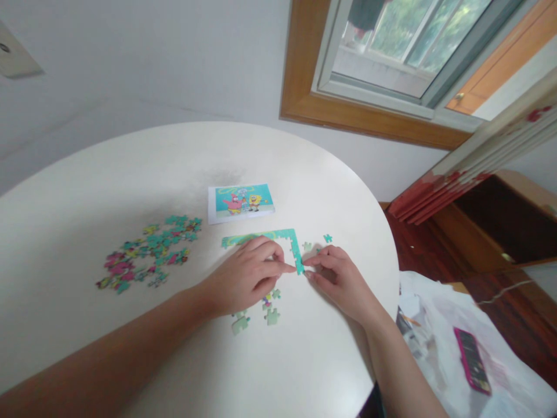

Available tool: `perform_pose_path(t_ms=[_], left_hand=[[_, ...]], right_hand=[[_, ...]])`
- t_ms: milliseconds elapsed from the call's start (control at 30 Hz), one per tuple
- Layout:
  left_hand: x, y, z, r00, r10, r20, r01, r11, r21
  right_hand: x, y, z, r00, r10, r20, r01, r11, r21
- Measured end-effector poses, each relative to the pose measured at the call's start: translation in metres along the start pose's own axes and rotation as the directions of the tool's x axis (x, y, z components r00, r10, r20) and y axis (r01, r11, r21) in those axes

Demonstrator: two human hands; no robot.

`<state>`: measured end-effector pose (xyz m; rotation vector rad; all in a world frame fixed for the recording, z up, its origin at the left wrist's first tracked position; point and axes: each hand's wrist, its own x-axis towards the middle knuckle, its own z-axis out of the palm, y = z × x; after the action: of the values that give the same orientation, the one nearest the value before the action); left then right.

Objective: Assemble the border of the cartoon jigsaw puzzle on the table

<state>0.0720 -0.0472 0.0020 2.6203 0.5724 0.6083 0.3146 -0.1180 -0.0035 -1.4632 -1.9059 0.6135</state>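
Note:
A partly joined jigsaw border (296,249) in teal forms a corner, with a top strip and a short right side. My left hand (250,273) lies over the inside of this corner, its index fingertip touching the lower end of the right side and its thumb apart. From the right, my right hand (339,278) has thumb and index finger at the end puzzle piece (300,270). Below my left hand are several loose pieces, among them a pale green piece (272,316). My left hand hides part of the top strip.
A reference picture card (243,202) with cartoon figures lies behind the border. At left is a pile of loose puzzle pieces (152,249). A small teal piece (328,238) lies near the round white table's (209,145) right side. A pink-edged phone (472,360) rests beyond the edge.

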Motion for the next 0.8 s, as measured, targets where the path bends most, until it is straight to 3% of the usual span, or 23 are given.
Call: perform_pose_path(t_ms=[800], left_hand=[[-0.0004,-0.0021,0.001,0.999,0.003,0.036,-0.003,1.0,0.019]], right_hand=[[-0.0015,-0.0033,-0.0033,1.0,0.011,-0.003,-0.011,0.999,0.047]])
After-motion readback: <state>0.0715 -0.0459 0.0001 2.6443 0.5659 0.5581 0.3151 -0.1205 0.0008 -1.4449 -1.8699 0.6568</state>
